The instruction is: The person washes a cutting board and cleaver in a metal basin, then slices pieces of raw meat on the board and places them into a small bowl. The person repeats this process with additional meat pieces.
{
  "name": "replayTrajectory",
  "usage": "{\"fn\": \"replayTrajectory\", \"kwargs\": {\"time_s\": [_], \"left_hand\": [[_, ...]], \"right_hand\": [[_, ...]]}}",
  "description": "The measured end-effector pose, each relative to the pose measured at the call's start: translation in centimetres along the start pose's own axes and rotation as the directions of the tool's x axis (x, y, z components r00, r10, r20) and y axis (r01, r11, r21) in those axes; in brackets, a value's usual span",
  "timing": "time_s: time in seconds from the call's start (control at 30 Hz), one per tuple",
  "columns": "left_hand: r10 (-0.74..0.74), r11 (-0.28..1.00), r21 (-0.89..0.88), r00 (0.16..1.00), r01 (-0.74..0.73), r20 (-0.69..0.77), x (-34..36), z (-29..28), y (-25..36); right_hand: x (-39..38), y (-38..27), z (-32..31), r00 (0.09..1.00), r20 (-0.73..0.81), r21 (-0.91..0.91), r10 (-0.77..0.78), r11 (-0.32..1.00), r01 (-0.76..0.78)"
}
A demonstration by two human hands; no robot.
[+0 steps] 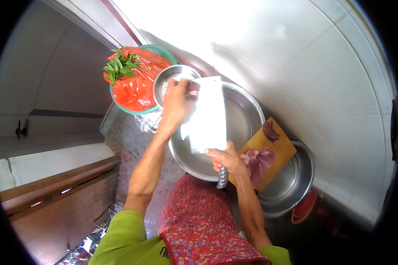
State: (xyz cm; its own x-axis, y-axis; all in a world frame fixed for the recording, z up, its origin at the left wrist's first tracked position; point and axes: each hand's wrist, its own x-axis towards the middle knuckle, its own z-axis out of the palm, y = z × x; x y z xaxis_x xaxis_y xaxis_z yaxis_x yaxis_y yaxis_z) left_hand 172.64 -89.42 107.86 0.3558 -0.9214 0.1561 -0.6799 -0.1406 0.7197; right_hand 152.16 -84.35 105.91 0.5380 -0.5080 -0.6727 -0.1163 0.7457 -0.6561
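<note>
My right hand point(229, 160) grips the handle of a cleaver point(210, 117), and its broad, bright blade points away from me over a large metal basin point(245, 99). Beside the blade's far left edge, my left hand point(177, 104) has its fingers curled; what they hold, if anything, is hard to make out. That hand partly covers a small metal bowl point(160, 84). On a wooden cutting board point(286, 152) to the right lie a pale pink piece of meat point(261, 162) and a smaller dark red piece point(270, 132).
A second metal basin point(306, 170) sits under the board, with a reddish object point(301, 211) next to it. At far left, a green basket point(166, 52) holds a red plastic bag point(137, 95) and green leaves point(118, 67). A tiled wall point(296, 70) rises behind.
</note>
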Motion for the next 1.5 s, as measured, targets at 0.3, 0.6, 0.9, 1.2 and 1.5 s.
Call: {"fn": "replayTrajectory", "kwargs": {"time_s": [0.3,0.6,0.9,1.2,1.5], "left_hand": [[-0.21,0.969,-0.119,0.976,0.214,0.051,5.4,-2.1,-9.2],[-0.414,0.807,-0.348,0.878,0.476,0.24,6.7,1.0,-13.5],[-0.242,0.97,-0.006,0.969,0.243,0.049,7.1,3.6,-15.5],[-0.343,0.912,0.168,0.92,0.374,-0.188,-0.2,2.3,-16.2],[-0.744,0.458,-0.675,0.665,0.579,0.066,-3.0,5.8,-19.3]], "right_hand": [[6.5,-2.1,4.6,0.992,0.1,0.11,0.076,0.99,-0.087],[8.8,-1.8,4.3,0.993,-0.031,0.055,0.11,0.993,-0.108],[13.1,-0.2,5.5,0.981,-0.175,-0.05,0.078,0.995,-0.088],[14.2,1.2,5.2,0.963,-0.265,-0.199,0.04,0.975,-0.095],[11.8,-1.8,6.7,0.957,-0.276,-0.566,-0.084,0.819,-0.092]]}}
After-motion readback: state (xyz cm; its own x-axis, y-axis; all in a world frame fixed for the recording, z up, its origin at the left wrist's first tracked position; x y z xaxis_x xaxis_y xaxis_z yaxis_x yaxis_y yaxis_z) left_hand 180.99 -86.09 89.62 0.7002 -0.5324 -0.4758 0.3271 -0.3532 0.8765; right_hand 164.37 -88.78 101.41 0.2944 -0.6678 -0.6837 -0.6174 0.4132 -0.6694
